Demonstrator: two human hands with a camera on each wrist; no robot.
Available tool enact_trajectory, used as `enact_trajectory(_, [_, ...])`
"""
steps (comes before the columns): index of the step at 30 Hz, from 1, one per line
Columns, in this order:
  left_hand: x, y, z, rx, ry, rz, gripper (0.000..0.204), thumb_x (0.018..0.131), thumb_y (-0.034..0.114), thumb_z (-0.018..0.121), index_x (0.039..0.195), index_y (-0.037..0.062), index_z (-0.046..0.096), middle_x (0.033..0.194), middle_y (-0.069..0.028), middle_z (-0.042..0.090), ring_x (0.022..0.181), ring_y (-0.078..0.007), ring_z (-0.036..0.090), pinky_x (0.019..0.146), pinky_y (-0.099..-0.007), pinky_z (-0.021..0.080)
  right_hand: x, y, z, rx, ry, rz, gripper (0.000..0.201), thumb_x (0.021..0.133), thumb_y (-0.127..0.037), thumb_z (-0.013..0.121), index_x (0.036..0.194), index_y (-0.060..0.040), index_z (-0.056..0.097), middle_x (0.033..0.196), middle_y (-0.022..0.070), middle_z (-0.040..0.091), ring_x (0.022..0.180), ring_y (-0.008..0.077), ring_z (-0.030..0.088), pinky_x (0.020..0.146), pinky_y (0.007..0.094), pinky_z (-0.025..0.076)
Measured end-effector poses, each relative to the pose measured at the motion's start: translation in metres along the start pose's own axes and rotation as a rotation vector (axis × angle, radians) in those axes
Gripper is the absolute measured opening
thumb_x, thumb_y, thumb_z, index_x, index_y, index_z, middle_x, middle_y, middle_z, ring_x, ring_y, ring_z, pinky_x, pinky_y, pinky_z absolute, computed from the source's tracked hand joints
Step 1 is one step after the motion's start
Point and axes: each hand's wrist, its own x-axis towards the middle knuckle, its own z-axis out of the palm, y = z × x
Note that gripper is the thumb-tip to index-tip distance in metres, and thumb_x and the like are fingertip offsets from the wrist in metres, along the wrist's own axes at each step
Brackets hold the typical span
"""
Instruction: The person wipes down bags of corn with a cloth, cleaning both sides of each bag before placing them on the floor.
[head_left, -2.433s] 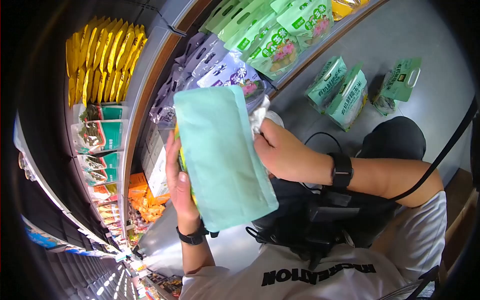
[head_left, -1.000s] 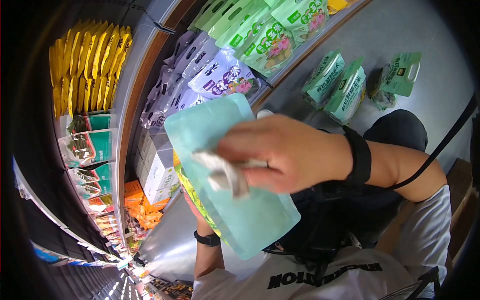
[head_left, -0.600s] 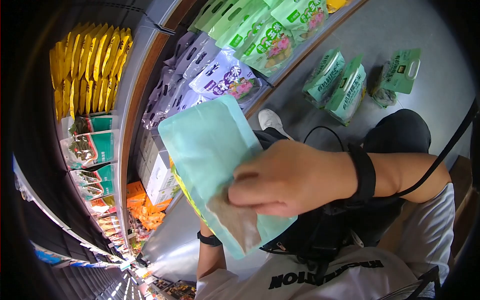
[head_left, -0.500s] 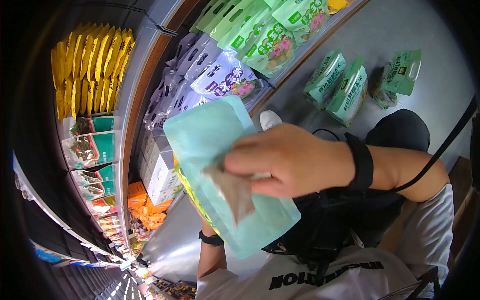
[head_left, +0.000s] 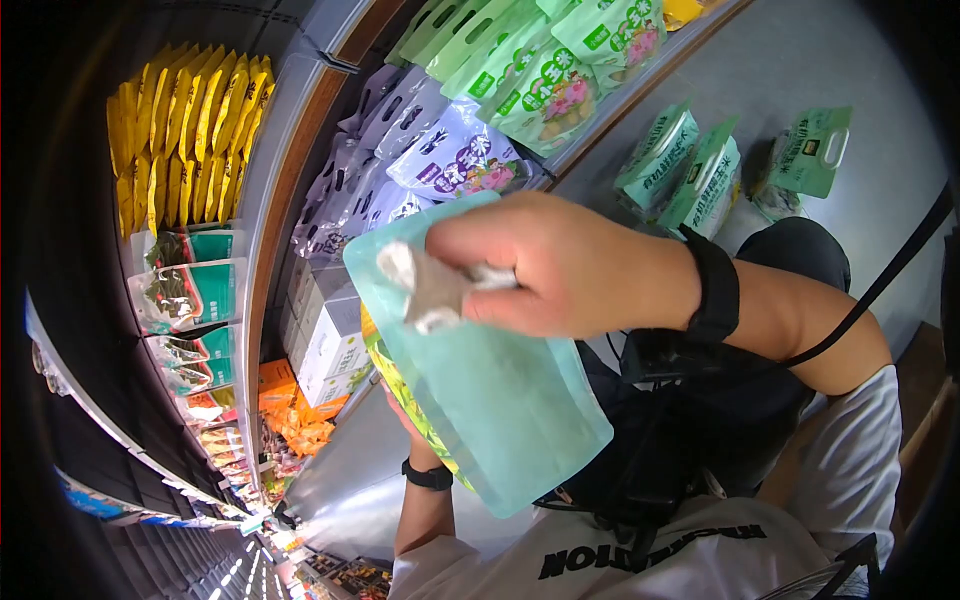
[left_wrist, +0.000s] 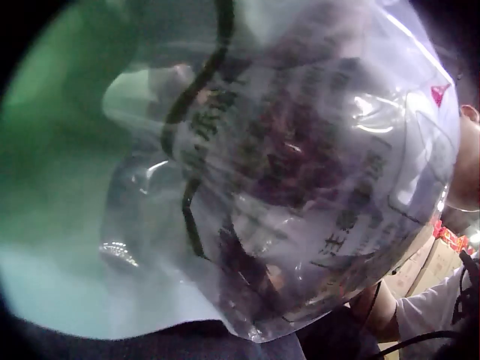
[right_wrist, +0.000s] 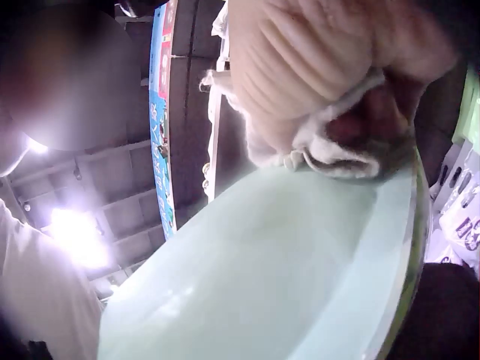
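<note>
A mint-green food bag (head_left: 500,420) is held up in front of the chest, its flat pale panel facing the head camera. My left hand (head_left: 404,414) grips it from behind and below; most of that hand is hidden. In the left wrist view the bag's clear side (left_wrist: 300,150) shows dark contents and printed characters. My right hand (head_left: 560,265) pinches a crumpled whitish-grey cloth (head_left: 435,290) between thumb and curled fingers. It lies over the upper part of the panel. The right wrist view shows the cloth (right_wrist: 337,154) right at the pale panel's surface.
Shelves on the left hold yellow packets (head_left: 185,140), purple bags (head_left: 455,155) and green bags (head_left: 550,80). White boxes (head_left: 335,340) and orange packs (head_left: 290,410) stand below. Several green handled bags (head_left: 705,175) stand on the grey floor at the upper right, near a knee (head_left: 800,250).
My right hand has come from the bag's far edge onto its panel with the cloth, moved down it, then back up. The bag has tilted and shifted slightly right.
</note>
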Motion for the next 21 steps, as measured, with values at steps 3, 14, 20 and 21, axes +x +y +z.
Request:
enact_trajectory(3, [-0.004,0.003,-0.009,-0.024,-0.011,-0.001,0.072,0.091,0.047,0.043,0.145,0.0102,0.013,0.143,-0.013,0.028,0.129,-0.0254,0.034,0.104,-0.0415,0.034,-0.012,-0.009,0.003,0.023,-0.149,-0.067,0.018,0.074,-0.011,0.062,0.088,-0.003,0.054,0.075,0.0131,0.054,0.073,0.0336,0.056,0.062,0.0396,0.044])
enact_trajectory(14, [0.0,-0.001,-0.004,-0.028,-0.005,0.008,0.071,0.092,0.046,0.043,0.145,0.0112,0.013,0.143,-0.0127,0.028,0.129,-0.0254,0.034,0.103,-0.0417,0.035,-0.016,-0.007,0.012,-0.114,-0.059,0.002,0.014,0.076,-0.015,0.061,0.086,-0.0059,0.056,0.076,0.0132,0.058,0.077,0.0348,0.058,0.062,0.0429,0.044])
enact_trajectory(20, [0.01,-0.008,0.018,-0.025,0.011,0.03,0.071,0.092,0.046,0.043,0.146,0.0118,0.012,0.143,-0.0126,0.028,0.129,-0.0253,0.034,0.103,-0.0418,0.035,-0.003,-0.002,0.011,-0.031,-0.056,-0.064,0.016,0.075,-0.011,0.062,0.086,-0.0033,0.054,0.078,0.0137,0.055,0.072,0.0337,0.055,0.059,0.0382,0.043])
enact_trajectory(21, [0.011,-0.008,0.016,-0.026,0.019,0.028,0.071,0.092,0.046,0.043,0.146,0.0119,0.012,0.143,-0.0126,0.028,0.129,-0.0253,0.034,0.103,-0.0418,0.035,-0.004,-0.006,0.014,-0.027,-0.062,-0.066,0.016,0.075,-0.011,0.062,0.086,-0.0033,0.054,0.078,0.0137,0.055,0.072,0.0337,0.055,0.059,0.0382,0.043])
